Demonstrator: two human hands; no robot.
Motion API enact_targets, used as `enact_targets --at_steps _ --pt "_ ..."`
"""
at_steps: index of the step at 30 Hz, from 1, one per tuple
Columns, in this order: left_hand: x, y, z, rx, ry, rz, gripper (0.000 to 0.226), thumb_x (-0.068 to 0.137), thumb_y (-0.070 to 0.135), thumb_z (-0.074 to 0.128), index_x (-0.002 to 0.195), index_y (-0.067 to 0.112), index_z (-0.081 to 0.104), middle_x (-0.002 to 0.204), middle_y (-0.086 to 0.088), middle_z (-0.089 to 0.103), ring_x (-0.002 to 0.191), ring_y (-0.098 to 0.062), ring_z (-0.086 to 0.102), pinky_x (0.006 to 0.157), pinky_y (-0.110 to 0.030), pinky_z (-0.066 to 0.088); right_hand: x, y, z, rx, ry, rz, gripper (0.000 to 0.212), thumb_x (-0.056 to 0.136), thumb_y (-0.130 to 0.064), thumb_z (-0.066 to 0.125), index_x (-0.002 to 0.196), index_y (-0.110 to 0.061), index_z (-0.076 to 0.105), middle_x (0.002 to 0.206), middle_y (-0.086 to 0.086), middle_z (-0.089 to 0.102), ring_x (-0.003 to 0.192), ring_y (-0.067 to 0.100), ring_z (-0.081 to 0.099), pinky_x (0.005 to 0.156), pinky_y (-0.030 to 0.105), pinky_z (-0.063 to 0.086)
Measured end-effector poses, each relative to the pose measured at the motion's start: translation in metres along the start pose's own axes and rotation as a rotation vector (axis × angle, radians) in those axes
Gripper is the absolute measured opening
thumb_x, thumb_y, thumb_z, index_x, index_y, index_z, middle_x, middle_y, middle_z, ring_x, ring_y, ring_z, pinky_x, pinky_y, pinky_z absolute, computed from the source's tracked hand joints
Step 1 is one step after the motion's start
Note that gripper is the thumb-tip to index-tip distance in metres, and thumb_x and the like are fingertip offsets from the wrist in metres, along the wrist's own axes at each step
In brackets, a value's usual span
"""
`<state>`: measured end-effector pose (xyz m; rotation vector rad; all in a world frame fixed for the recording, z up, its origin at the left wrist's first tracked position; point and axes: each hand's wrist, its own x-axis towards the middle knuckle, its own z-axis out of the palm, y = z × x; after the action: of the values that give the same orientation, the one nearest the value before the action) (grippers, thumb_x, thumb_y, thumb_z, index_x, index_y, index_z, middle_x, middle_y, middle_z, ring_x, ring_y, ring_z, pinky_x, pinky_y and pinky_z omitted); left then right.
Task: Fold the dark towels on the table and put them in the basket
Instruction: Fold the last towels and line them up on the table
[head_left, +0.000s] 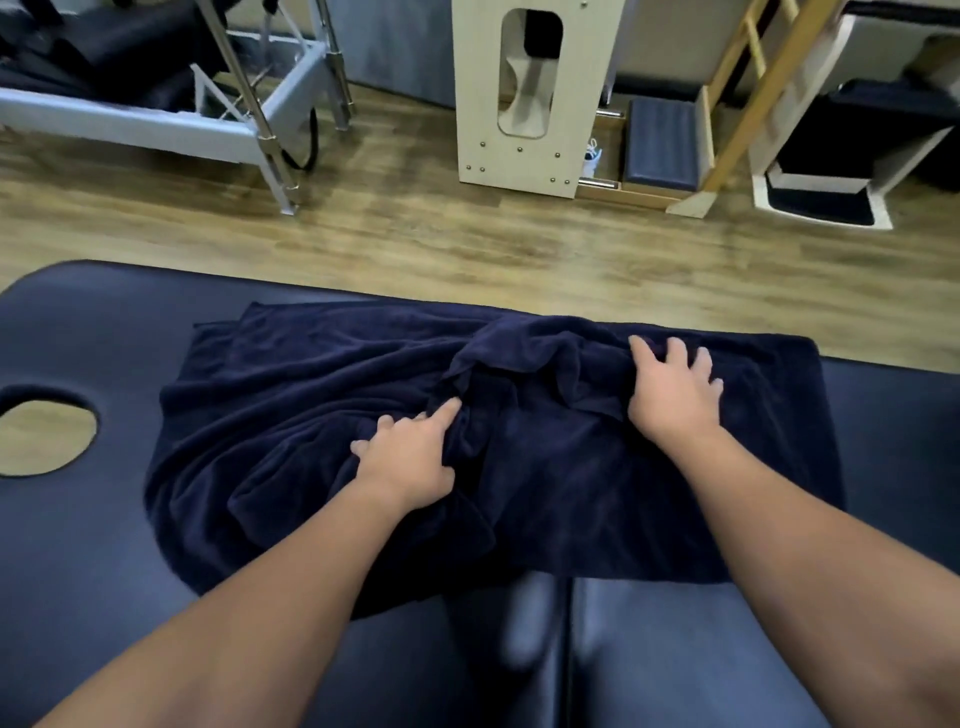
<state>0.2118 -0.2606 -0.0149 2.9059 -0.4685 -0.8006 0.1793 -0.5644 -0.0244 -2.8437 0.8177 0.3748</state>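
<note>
Lying: a dark navy, plush, rumpled towel is spread across the dark blue padded bench, bunched into folds at its middle.
Left grip: the left hand is laid on the towel's middle; its index finger is stretched forward into a fold, while the other fingers are curled against the cloth. Whether cloth is actually pinched cannot be told.
Right grip: the right hand is pressed flat on the towel, fingers spread apart and straight, nothing being clasped.
Towel relative to the grips: the raised bunch of cloth is seen between the two hands, just beyond the left fingertip. The flattest part of the towel is stretched out to the right of the right hand; a wider, wrinkled part is spread to the left of the left hand.
Bench: an oval hole is cut through the padding well to the left of the left hand.
Beyond the hands: a wood-look floor and a pale wooden upright frame are seen past the bench's far edge.
</note>
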Motion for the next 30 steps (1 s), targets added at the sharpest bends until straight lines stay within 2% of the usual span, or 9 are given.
enact_targets --at_steps 2,5,9,12,14,16,19,24,30 --pt "0.001 0.008 -0.003 -0.023 -0.045 0.035 0.092 0.085 0.034 0.063 0.155 0.051 0.006 0.13 -0.003 0.058 0.125 -0.036 0.048 0.098 -0.062 0.045 -0.004 -0.004 -0.003 -0.026 0.097 -0.131 0.071 0.087 -0.034 0.061 0.151 -0.03 0.03 0.16 0.01 0.022 0.148 0.042 0.014 0.112 0.063 0.03" --pt "-0.01 0.004 -0.005 -0.102 -0.068 0.102 0.1 0.079 0.032 0.06 0.149 0.059 -0.005 0.111 -0.001 0.065 0.107 -0.034 0.06 0.098 -0.057 0.047 -0.019 -0.019 0.006 -0.051 -0.036 -0.23 0.071 0.084 -0.059 0.064 0.142 -0.025 0.041 0.16 0.002 0.023 0.15 0.037 0.012 0.112 0.064 0.026" --pt "-0.042 -0.005 -0.005 -0.165 0.031 0.091 0.104 0.086 0.018 0.063 0.158 0.036 -0.01 0.081 0.002 0.064 0.071 -0.018 0.062 0.067 -0.034 0.054 -0.037 -0.02 0.012 -0.091 0.055 -0.208 0.025 0.092 -0.024 0.06 0.117 -0.021 0.06 0.139 0.0 0.044 0.131 0.031 0.036 0.096 0.05 0.043" --pt "-0.063 -0.016 -0.003 -0.114 0.113 0.104 0.058 0.08 0.019 0.062 0.134 0.022 0.043 0.09 0.001 0.065 0.085 -0.027 0.065 0.074 -0.04 0.056 -0.053 -0.007 0.001 -0.128 0.039 -0.251 0.018 0.088 -0.006 0.054 0.104 -0.014 0.051 0.113 0.007 0.056 0.107 0.031 0.054 0.08 0.04 0.045" --pt "-0.08 -0.026 -0.001 -0.13 0.1 0.194 0.04 0.074 0.018 0.059 0.113 0.027 0.054 0.097 0.004 0.067 0.092 -0.026 0.064 0.079 -0.042 0.056 -0.066 0.005 -0.005 -0.078 -0.022 -0.239 0.023 0.084 -0.001 0.051 0.1 -0.014 0.04 0.105 0.009 0.058 0.093 0.032 0.057 0.075 0.039 0.047" --pt "-0.098 -0.037 0.003 -0.111 0.083 0.336 0.043 0.071 0.018 0.055 0.11 0.034 0.058 0.107 0.013 0.062 0.103 -0.018 0.059 0.088 -0.039 0.053 -0.084 0.019 -0.007 -0.023 -0.046 -0.201 0.044 0.083 -0.001 0.05 0.119 -0.018 0.032 0.098 0.008 0.058 0.081 0.03 0.055 0.071 0.041 0.05" --pt "-0.13 -0.052 0.009 -0.039 0.04 0.457 0.05 0.071 0.018 0.053 0.118 0.037 0.057 0.112 0.016 0.048 0.106 -0.014 0.05 0.093 -0.032 0.047 -0.125 0.04 -0.003 -0.154 -0.097 -0.237 0.067 0.089 -0.01 0.048 0.148 -0.036 0.029 0.114 0.007 0.056 0.099 0.033 0.059 0.084 0.042 0.051" --pt "-0.187 -0.071 0.028 0.111 -0.027 0.307 0.025 0.078 0.017 0.054 0.1 0.029 0.047 0.105 0.003 0.06 0.097 -0.023 0.061 0.083 -0.036 0.051 -0.209 0.076 0.029 -0.338 -0.114 -0.12 0.04 0.094 -0.012 0.044 0.129 -0.025 0.058 0.119 0.006 0.053 0.105 0.032 0.06 0.088 0.038 0.052" --pt "-0.257 -0.079 0.069 0.267 -0.125 0.293 0.03 0.075 0.017 0.054 0.103 0.028 0.056 0.11 -0.001 0.062 0.102 -0.03 0.064 0.082 -0.039 0.055 -0.322 0.117 0.052 -0.382 -0.154 -0.031 0.029 0.091 -0.009 0.046 0.114 -0.018 0.06 0.113 0.004 0.054 0.108 0.03 0.055 0.084 0.037 0.049"
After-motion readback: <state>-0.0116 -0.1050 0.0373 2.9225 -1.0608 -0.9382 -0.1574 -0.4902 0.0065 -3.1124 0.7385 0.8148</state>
